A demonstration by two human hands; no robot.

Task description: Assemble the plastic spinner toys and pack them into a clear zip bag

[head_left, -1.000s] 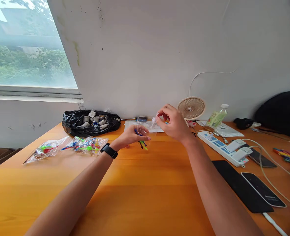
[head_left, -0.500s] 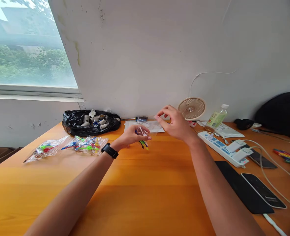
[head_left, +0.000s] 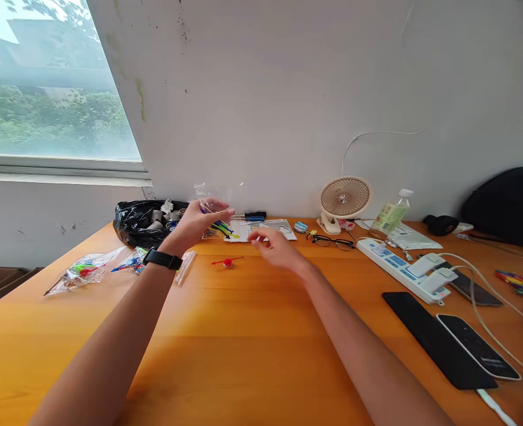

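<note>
Across the whole lower view runs an orange wooden tabletop (head_left: 252,355), pushed against a pale wall with a window at the far left. At the right end lies a dark bag (head_left: 505,204), and nearer the person a white power strip (head_left: 399,267) with chargers plugged in, a black phone (head_left: 477,345) on a dark pad, and a green-labelled bottle (head_left: 390,214). A small beige fan (head_left: 345,198) stands by the wall, with a pair of glasses (head_left: 330,241) lying just in front of it. Toward the left a black plastic bag (head_left: 135,222) holds small grey rolls, and two filled packets of coloured sticks (head_left: 86,267) lie flat near the tabletop's edge. The left hand (head_left: 197,222), a black watch on its wrist, is raised above the tabletop and its fingers (head_left: 219,212) are pinched on a small clear bag (head_left: 215,198); the bag's open top stands up above the fingertips, while green, yellow and blue sticks poke out just below and to the right of them. The right hand (head_left: 274,248) hovers low over the tabletop, palm down, fingers spread loose and holding nothing. A red spinning top (head_left: 227,261) lies on the wood between the two hands, just left of the right fingertips and not touched by them.
</note>
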